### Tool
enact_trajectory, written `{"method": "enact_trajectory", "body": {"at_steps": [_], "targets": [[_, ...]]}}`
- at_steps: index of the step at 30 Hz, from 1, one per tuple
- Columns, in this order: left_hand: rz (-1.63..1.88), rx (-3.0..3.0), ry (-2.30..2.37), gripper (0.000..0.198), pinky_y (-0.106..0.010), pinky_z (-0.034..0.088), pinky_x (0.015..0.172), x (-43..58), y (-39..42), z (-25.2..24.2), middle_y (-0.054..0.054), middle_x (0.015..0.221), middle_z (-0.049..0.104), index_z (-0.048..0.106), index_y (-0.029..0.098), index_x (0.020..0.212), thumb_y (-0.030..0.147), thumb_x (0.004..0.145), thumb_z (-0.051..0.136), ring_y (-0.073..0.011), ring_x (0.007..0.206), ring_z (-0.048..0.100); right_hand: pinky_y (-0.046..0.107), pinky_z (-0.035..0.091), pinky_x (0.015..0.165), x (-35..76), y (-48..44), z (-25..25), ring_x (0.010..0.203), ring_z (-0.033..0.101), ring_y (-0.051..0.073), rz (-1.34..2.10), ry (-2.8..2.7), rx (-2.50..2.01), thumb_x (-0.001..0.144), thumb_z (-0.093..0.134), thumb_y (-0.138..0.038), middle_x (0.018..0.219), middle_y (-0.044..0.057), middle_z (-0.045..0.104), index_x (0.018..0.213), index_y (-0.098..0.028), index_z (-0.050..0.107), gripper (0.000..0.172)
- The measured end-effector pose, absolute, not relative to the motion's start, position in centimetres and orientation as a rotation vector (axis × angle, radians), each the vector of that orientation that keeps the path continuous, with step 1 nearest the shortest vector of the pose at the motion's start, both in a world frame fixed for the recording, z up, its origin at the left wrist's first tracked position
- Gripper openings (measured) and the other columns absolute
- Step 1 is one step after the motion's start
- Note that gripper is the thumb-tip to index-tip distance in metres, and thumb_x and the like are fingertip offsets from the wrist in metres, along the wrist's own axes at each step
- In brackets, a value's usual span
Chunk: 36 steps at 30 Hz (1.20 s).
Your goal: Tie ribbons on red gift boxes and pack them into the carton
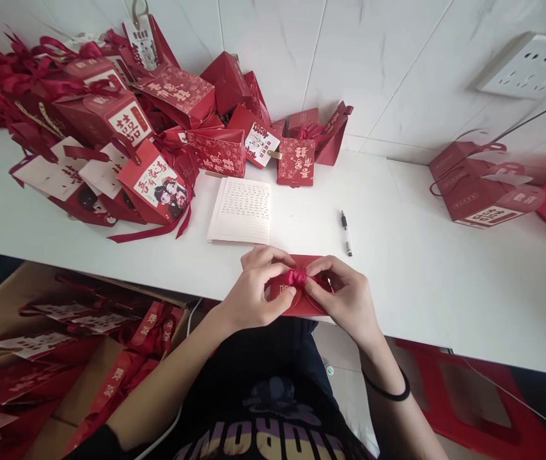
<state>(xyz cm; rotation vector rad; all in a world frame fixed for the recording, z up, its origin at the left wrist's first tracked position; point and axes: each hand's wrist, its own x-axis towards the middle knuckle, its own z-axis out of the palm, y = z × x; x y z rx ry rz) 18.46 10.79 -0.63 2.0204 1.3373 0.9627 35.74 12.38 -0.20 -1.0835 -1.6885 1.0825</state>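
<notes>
A red gift box (302, 308) sits at the front edge of the white table, with a dark red ribbon (296, 276) knotted on top. From the left, my left hand (266, 287) pinches the ribbon beside the knot, thumb and fingers closed. My right hand (343, 291) grips the ribbon on the other side, its thumb and index finger close to the knot. Both hands partly cover the box and the ribbon's ends. Beyond the box lie an open notebook (241, 207) with handwritten rows and a black-and-clear pen (346, 233).
Many red gift boxes (177, 96) are heaped along the wall at the back left of the table (426, 275). More red boxes (486, 185) stand at the right, below a white power socket (532, 67). A cardboard carton (105, 358) with red bags is at lower left.
</notes>
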Motion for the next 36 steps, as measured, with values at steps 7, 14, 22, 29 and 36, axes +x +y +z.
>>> {"method": "enact_trajectory", "body": {"at_steps": [7, 14, 22, 29, 36], "targets": [[0.985, 1.979, 1.346, 0.025, -0.038, 0.040, 0.097, 18.5, 11.1, -1.1, -0.006, 0.103, 0.061, 0.063, 0.018, 0.074, 0.030, 0.090, 0.048, -0.0193, 0.104, 0.051, 0.027, 0.047, 0.054, 36.4, 12.7, 0.0, 0.065, 0.057, 0.015, 1.148, -1.732, -1.067, 0.085, 0.060, -0.026, 0.080, 0.003, 0.064, 0.084, -0.020, 0.062, 0.007], [0.925, 1.787, 1.247, 0.024, -0.041, 0.037, 0.104, 18.6, 11.3, -0.5, -0.006, 0.118, 0.057, 0.066, 0.019, 0.080, 0.028, 0.090, 0.047, -0.0214, 0.116, 0.046, 0.027, 0.047, 0.057, 36.6, 12.6, -0.1, 0.070, 0.059, 0.016, 1.135, -1.741, -1.055, 0.088, 0.056, -0.026, 0.082, 0.003, 0.063, 0.085, -0.020, 0.060, 0.008], [0.889, 1.720, 1.273, 0.029, -0.048, 0.031, 0.109, 19.0, 11.4, -0.5, -0.003, 0.129, 0.053, 0.066, 0.020, 0.073, 0.028, 0.091, 0.044, -0.0235, 0.124, 0.040, 0.030, 0.049, 0.064, 36.5, 12.7, -0.5, 0.074, 0.059, 0.016, 1.010, -1.846, -0.993, 0.092, 0.049, -0.020, 0.083, 0.003, 0.061, 0.086, -0.021, 0.058, 0.011], [0.928, 1.714, 1.252, 0.028, -0.047, 0.032, 0.110, 19.0, 11.5, -0.9, -0.001, 0.131, 0.052, 0.067, 0.021, 0.072, 0.027, 0.089, 0.046, -0.0231, 0.125, 0.040, 0.033, 0.051, 0.067, 35.9, 12.3, -1.1, 0.083, 0.059, 0.019, 0.743, -1.881, -0.965, 0.093, 0.047, -0.015, 0.088, 0.005, 0.062, 0.089, -0.023, 0.057, 0.013], [0.974, 1.701, 1.230, 0.035, -0.045, 0.034, 0.108, 18.9, 11.6, -0.9, -0.002, 0.128, 0.055, 0.059, 0.019, 0.058, 0.028, 0.089, 0.046, -0.0222, 0.121, 0.044, 0.043, 0.048, 0.078, 37.1, 10.8, -0.7, 0.098, 0.053, 0.025, 0.289, -2.024, -0.974, 0.086, 0.056, -0.012, 0.106, 0.010, 0.053, 0.091, -0.022, 0.059, 0.012]]}}
